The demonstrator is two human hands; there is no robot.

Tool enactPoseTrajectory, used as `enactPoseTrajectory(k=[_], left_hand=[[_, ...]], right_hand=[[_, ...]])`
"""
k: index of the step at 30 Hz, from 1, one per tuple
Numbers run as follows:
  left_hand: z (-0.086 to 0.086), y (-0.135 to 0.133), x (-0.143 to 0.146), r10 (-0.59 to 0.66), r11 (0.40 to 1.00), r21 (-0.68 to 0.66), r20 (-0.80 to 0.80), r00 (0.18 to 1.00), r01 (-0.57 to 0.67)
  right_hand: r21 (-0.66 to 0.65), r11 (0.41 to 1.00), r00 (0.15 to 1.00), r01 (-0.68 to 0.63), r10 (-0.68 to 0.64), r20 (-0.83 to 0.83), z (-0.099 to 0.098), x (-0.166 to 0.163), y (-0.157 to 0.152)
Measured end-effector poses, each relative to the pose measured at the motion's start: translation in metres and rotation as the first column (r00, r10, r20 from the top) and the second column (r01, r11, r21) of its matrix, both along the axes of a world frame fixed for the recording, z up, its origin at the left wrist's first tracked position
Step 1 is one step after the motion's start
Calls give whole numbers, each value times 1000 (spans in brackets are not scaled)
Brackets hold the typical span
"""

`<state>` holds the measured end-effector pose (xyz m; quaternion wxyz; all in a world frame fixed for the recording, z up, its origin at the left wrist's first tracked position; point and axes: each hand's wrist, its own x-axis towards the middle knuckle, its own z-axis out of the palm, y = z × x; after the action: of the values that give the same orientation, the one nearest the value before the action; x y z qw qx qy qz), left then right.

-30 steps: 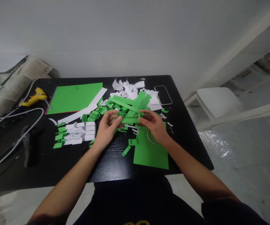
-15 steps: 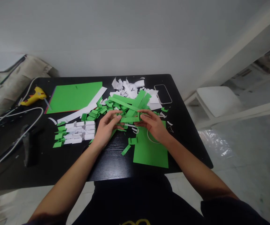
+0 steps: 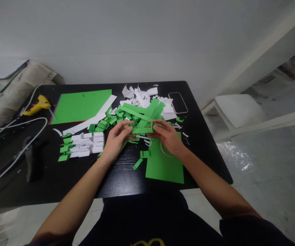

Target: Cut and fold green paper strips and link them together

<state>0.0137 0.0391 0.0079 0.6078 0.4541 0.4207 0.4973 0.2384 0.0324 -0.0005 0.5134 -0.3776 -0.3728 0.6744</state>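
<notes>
Both hands hold one short green paper strip point(image 3: 142, 130) level above a black table point(image 3: 55, 177). My left hand point(image 3: 116, 139) pinches its left end, and my right hand point(image 3: 166, 136) pinches its right end. Behind the strip lies a heap of longer green strips point(image 3: 147, 112) and white paper scraps point(image 3: 141, 94). Under my right wrist sits a green paper sheet point(image 3: 164, 167) with a ring of tape point(image 3: 165, 151) on it. Rows of small folded white and green pieces point(image 3: 82, 143) lie left of my left hand.
A large green sheet point(image 3: 82, 105) and a long white strip point(image 3: 93, 118) lie at the back left. A yellow glue gun point(image 3: 37, 105) and white cables point(image 3: 16, 124) are at the far left. A phone point(image 3: 178, 102) lies at the back right. A white stool point(image 3: 236, 111) stands beside the table.
The hands and the green strip have barely shifted; the fingers adjusted their pinch slightly. The camera moved a little.
</notes>
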Motion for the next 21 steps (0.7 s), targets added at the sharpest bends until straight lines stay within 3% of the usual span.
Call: enactPoseTrajectory(k=[16,21], left_hand=[[-2,-3,5,44,996,75,4,999,-44],[-3,-5,3,-3,991,136,-140,990,22]], right_hand=[[92,991,986,93,-104,131,-2,-2,-4],[182,981,961,63,-109,256,-1,-1,-3]])
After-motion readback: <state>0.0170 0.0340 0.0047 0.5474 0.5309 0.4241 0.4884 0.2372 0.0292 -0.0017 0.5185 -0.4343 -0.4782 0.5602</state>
